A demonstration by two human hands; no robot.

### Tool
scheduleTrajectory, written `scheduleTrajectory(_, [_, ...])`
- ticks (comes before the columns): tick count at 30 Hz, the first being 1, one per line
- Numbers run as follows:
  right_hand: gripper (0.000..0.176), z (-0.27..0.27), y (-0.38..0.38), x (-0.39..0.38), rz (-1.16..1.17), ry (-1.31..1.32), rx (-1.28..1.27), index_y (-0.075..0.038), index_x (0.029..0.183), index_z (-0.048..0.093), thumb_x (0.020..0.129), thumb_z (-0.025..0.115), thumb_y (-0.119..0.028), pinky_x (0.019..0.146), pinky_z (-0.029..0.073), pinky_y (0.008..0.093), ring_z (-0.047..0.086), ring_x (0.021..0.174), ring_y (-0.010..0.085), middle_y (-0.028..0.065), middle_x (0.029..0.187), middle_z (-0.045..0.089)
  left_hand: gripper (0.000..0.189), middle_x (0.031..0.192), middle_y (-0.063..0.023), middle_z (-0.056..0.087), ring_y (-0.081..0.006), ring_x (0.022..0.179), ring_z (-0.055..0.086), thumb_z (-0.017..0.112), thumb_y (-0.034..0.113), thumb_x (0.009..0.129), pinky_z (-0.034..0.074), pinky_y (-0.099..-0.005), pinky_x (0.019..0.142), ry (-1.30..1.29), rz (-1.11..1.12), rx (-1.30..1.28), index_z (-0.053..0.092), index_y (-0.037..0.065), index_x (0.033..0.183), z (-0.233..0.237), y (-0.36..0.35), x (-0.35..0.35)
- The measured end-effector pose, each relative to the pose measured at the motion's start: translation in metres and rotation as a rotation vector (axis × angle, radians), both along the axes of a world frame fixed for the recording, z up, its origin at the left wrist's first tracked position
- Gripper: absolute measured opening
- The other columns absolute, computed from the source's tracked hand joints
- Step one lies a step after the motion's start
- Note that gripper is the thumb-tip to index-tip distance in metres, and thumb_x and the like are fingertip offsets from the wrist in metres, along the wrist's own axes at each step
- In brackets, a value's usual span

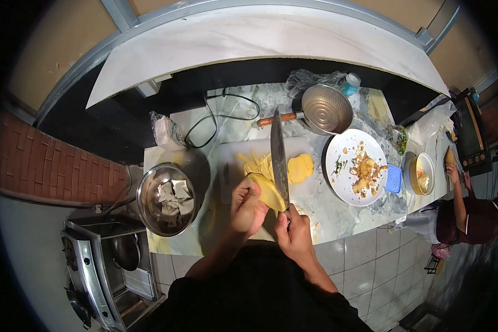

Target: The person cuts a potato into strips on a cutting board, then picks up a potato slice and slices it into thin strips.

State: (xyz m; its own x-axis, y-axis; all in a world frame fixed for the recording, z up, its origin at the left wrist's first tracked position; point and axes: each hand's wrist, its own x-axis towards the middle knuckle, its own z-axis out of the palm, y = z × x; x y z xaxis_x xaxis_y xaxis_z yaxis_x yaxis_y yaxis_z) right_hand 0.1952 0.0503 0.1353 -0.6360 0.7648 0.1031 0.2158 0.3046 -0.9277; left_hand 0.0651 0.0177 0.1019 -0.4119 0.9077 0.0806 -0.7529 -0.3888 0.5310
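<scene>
Right hand point(296, 232): grip clenched on the handle of the knife point(279, 160), at the near edge of the desk point(332, 217). The blade runs straight out from that grip, near to far, with its tip past the far edge of the cutting board point(235, 154).

Left hand point(248, 207): grip closed round the yellow chunk point(266, 191), held just left of the blade and touching it at the near end. The chunk's long axis slants far-left to near-right, so it meets the blade at an angle, not parallel.

Further out, the cut yellow strips point(254, 163) lie left of the blade and the round yellow slice point(300, 167) right of it. The steel bowl point(144, 191) is well left, the plate point(343, 188) to the right.
</scene>
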Motion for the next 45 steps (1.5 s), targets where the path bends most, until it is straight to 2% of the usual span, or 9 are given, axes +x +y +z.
scheduleTrajectory(6, [0.017,-0.014,-0.013,0.007,0.081,-0.027,-0.017,0.003,0.077,0.042,0.09,0.048,-0.007,0.043,0.034,0.0363,0.047,0.044,0.0361,0.0166,0.054,0.044,0.023,0.107,-0.0088,0.059,-0.0154,0.097,0.059,0.046,0.019,0.098,0.048,-0.0311,0.089,0.102,0.131,-0.092,0.051,-0.001,0.108,0.018,0.002,-0.022])
scheduleTrajectory(12, [0.016,-0.006,-0.013,0.006,0.074,0.004,-0.04,0.003,0.078,0.043,0.09,0.048,-0.007,0.043,0.035,0.0373,0.048,0.045,0.0359,0.0163,0.054,0.045,0.023,0.098,-0.0053,0.057,-0.0099,0.09,0.057,0.048,0.021,0.097,0.047,-0.0265,0.083,0.305,0.076,0.023,0.05,-0.001,0.105,0.011,-0.002,-0.027])
scheduleTrajectory(19, [0.014,-0.009,-0.015,0.008,0.117,-0.018,-0.004,0.003,0.08,0.047,0.089,0.049,-0.008,0.044,0.036,0.0392,0.049,0.045,0.0358,0.0157,0.055,0.048,0.019,0.09,-0.003,0.054,-0.006,0.079,0.052,0.05,0.02,0.097,0.044,-0.0216,0.072,0.288,0.167,-0.078,0.048,0.001,0.096,0.037,-0.003,-0.027])
scheduleTrajectory(21, [0.012,-0.014,-0.017,0.011,0.129,-0.016,0.012,0.003,0.089,0.048,0.09,0.051,-0.008,0.046,0.039,0.0449,0.052,0.052,0.0429,0.0217,0.054,0.049,0.018,0.086,-0.0016,0.054,-0.0038,0.073,0.049,0.05,0.019,0.097,0.041,-0.019,0.065,0.374,0.155,-0.083,0.049,0.001,0.097,0.029,-0.005,-0.03])
scheduleTrajectory(25, [0.014,0.007,-0.007,0.008,0.093,-0.02,0.019,0.002,0.082,0.05,0.088,0.052,-0.01,0.051,0.037,0.0388,0.051,0.05,0.0359,0.016,0.057,0.05,0.019,0.08,0.0012,0.052,-0.0005,0.065,0.041,0.052,0.02,0.096,0.03,-0.0162,0.055,0.465,0.072,-0.144,0.051,0.001,0.098,0.024,-0.008,-0.028])
scheduleTrajectory(29, [0.015,-0.004,-0.01,0.011,0.153,-0.062,0.002,0.002,0.086,0.047,0.091,0.05,-0.012,0.047,0.039,0.0449,0.053,0.053,0.0427,0.0218,0.056,0.05,0.019,0.081,0.0009,0.052,-0.0009,0.066,0.043,0.052,0.02,0.096,0.032,-0.0161,0.056,0.388,0.101,-0.138,0.051,0.0,0.099,0.024,-0.005,-0.031])
scheduleTrajectory(33, [0.015,-0.004,-0.011,0.011,0.132,-0.051,0.0,0.002,0.087,0.047,0.091,0.05,-0.011,0.047,0.039,0.0451,0.053,0.053,0.0427,0.0219,0.056,0.05,0.018,0.083,0.0004,0.053,-0.0026,0.07,0.047,0.051,0.018,0.096,0.038,-0.0174,0.06,0.369,0.07,-0.14,0.051,0.0,0.098,0.02,-0.007,-0.03])
scheduleTrajectory(36, [0.015,0.006,-0.004,0.005,0.074,0.009,0.016,0.003,0.079,0.047,0.088,0.052,-0.008,0.046,0.037,0.039,0.049,0.047,0.0368,0.0169,0.055,0.047,0.019,0.087,-0.0006,0.053,-0.0045,0.078,0.049,0.049,0.02,0.097,0.041,-0.0205,0.069,0.428,-0.018,-0.147,0.05,0.0,0.1,0.013,-0.007,-0.029])
scheduleTrajectory(45, [0.015,-0.013,0.006,-0.009,0.054,-0.006,0.045,0.003,0.08,0.046,0.089,0.05,-0.008,0.046,0.034,0.0401,0.046,0.046,0.0374,0.0183,0.055,0.045,0.02,0.087,-0.0004,0.052,-0.0041,0.077,0.049,0.047,0.021,0.098,0.042,-0.0197,0.07,0.43,-0.008,-0.118,0.049,0.001,0.099,-0.001,0.007,-0.045])
